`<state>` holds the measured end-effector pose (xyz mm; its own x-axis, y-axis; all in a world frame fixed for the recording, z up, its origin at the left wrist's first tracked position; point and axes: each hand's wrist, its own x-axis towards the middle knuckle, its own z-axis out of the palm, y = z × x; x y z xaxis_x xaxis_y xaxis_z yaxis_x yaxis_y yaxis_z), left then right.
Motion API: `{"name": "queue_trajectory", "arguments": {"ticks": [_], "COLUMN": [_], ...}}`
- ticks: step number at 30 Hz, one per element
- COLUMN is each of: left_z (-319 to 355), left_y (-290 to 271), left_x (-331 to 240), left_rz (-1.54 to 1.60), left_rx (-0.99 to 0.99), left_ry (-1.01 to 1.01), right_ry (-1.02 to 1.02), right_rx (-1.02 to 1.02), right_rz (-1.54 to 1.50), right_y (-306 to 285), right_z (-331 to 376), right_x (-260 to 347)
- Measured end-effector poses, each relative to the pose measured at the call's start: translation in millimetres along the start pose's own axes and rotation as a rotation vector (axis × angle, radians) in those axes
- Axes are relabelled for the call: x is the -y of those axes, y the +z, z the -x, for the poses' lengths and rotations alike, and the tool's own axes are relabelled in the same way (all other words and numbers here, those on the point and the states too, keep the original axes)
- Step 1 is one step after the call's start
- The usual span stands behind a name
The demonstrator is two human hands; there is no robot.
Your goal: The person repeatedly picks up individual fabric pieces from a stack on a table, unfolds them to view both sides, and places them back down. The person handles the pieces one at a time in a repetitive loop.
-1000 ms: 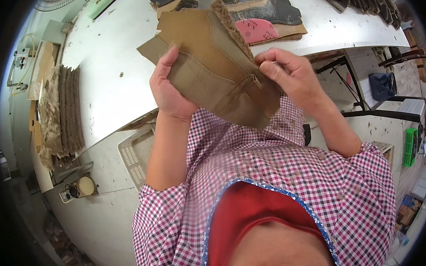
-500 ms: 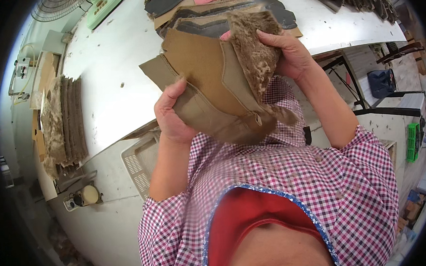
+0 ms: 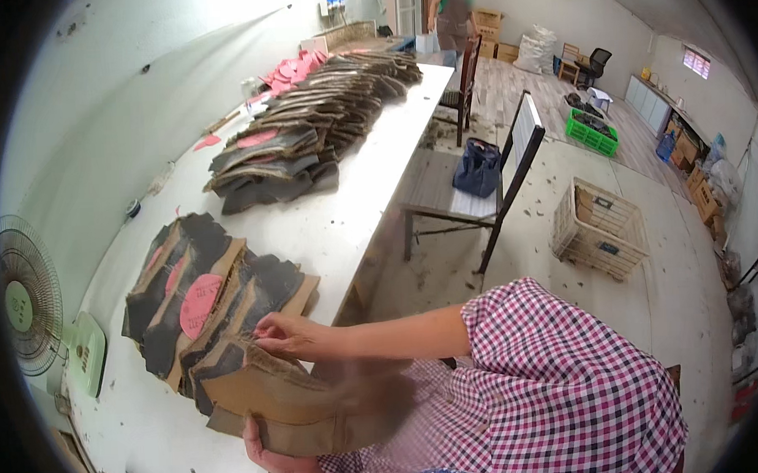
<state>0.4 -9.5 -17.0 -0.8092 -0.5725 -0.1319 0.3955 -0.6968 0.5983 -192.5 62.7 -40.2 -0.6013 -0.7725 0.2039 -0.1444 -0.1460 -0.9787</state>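
Note:
A brown fur-lined boot upper (image 3: 306,404) with stitched tan and olive panels is held over the table's front edge. My left hand (image 3: 275,461) grips its lower left edge, thumb on the outer face and fingers hidden behind. At the upper edge, my right hand (image 3: 295,337) has its fingers pinched together on the fuzzy rim. The right end of the upper is blurred. Just beyond it lies an overlapping stack of grey and tan uppers (image 3: 267,284), with a pink oval piece (image 3: 201,305) on top.
A long row of fur-lined uppers (image 3: 331,112) covers the white table's (image 3: 369,203) far part. At left stands a fan (image 3: 28,294) with a green base. To the right are a chair (image 3: 453,182) with a blue bag (image 3: 477,166), and a plastic crate (image 3: 598,227). Far off, a person (image 3: 454,18) stands.
My view has swung right and up, bringing in the room. The upper is turned; my right hand has moved from its fur flap to a pinch on the upper rim. My left hand keeps its grip.

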Motion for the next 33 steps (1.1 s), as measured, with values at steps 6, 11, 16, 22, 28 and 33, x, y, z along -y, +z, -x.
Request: {"name": "queue_trajectory", "arguments": {"ticks": [6, 11, 16, 22, 28, 33], "left_z": [-11.4, -13.6, -15.6, -3.9, -7.8, 9.1], "left_y": [-10.4, 4.3, -0.4, 13.6, 5.9, 8.4], "left_x": [-29.5, -38.4, -36.5, -41.6, -35.9, -40.2], "left_rz": [0.076, 0.091, -0.009, 0.167, 0.269, 0.349], "left_rx": [-0.089, -0.068, -0.132, 0.086, -0.027, 0.189], "left_ry": [0.048, 0.098, 0.241, 0.082, 0.128, 0.147], "right_ry": [-0.449, -0.390, -0.376, -0.384, -0.382, -0.438], "right_rx": [0.026, 0.069, 0.106, 0.062, 0.033, 0.062], "right_rz": [0.260, 0.328, 0.383, 0.338, 0.412, 0.405], "right_y": [-5.5, -0.3, -0.7, 8.0, 5.0, 16.5], "right_z": [50.7, 60.6, 63.7, 61.8, 62.7, 62.7], "right_x": [89.2, 77.1, 81.6, 84.2, 94.0, 101.8]}}
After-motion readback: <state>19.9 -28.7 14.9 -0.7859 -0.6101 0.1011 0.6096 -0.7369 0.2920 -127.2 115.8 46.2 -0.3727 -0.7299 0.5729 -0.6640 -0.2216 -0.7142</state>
